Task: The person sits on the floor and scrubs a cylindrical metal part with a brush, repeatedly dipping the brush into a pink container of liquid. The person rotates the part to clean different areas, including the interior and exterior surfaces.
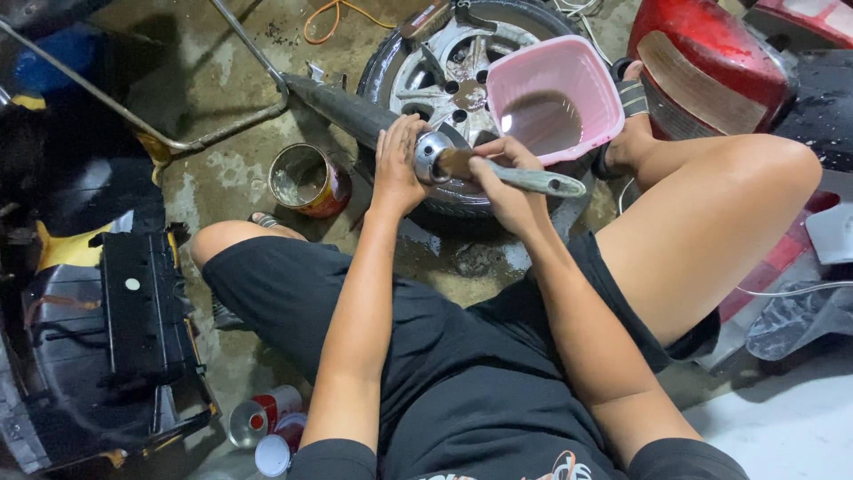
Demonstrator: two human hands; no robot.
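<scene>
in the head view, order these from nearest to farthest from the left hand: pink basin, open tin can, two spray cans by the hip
From the left hand:
1. Open tin can, on the floor just to its left.
2. Pink basin, up right on the wheel.
3. Two spray cans, bottom left, by the hip.

Open round tin (308, 180) with red-yellow label, standing on floor beside left knee. Two small cans (267, 427), red and white labels, lying at bottom edge near black case (133, 320).
</scene>
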